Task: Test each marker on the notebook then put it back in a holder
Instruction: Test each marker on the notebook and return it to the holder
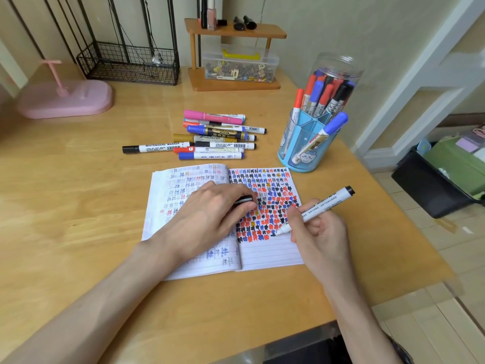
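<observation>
An open notebook (265,254) lies on the wooden desk, its right page crowded with red, blue and black marks. My right hand (321,233) grips an uncapped black whiteboard marker (324,202), its tip touching the right page just below the marks. My left hand (210,214) rests on the notebook's middle and holds the black cap (243,200). A blue holder (305,143) with several markers stands to the right, behind the notebook. A pile of loose markers (217,135) lies behind the notebook.
A clear jar (338,68) stands behind the holder. A wooden shelf (236,59) with a plastic box, a wire basket (128,64) and a pink stand (65,98) line the back. The desk's right edge drops to the floor, where a black bin (430,185) sits.
</observation>
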Demonstrator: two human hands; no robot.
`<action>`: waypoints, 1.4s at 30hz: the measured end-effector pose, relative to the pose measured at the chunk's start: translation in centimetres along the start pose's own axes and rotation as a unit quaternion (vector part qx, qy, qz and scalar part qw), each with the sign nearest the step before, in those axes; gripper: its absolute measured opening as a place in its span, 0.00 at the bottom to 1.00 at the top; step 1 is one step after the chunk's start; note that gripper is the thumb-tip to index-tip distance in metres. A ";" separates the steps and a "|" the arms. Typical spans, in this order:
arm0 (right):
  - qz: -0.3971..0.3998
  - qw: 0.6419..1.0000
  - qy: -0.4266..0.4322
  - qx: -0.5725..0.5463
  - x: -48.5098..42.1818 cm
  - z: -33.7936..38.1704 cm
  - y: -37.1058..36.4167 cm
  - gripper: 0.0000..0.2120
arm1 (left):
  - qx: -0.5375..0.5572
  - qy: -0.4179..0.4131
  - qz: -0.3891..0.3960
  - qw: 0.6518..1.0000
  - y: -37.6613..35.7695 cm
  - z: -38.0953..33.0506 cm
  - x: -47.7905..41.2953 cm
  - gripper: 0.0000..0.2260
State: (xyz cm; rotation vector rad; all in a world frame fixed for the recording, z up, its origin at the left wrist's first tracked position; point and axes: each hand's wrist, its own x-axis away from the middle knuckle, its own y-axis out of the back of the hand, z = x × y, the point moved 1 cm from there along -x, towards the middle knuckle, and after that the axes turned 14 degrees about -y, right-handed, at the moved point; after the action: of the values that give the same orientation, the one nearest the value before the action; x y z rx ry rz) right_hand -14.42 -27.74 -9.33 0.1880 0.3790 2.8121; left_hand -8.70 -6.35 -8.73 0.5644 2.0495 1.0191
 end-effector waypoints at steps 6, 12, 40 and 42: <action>0.004 1.000 0.003 0.014 0.1 0.0 -0.1 0.11 | -0.002 0.002 0.004 1.000 0.0 0.1 0.0 0.13; 0.012 1.000 0.013 0.015 0.1 0.1 -0.1 0.12 | -0.003 0.003 0.006 1.000 -0.1 0.1 0.0 0.13; 0.058 0.977 -0.052 -0.200 -1.8 3.4 -1.2 0.09 | 0.111 0.062 -0.098 0.987 0.5 0.8 0.1 0.13; 0.058 0.976 -0.055 -0.202 -2.0 3.0 -1.2 0.10 | 0.117 0.062 -0.098 0.986 0.3 1.0 0.1 0.14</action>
State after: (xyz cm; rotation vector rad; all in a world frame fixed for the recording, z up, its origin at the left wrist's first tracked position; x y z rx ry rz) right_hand -11.72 -26.53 -6.92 0.2809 -0.2376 2.9011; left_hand -7.98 -5.64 -8.97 0.4137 2.3025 0.7194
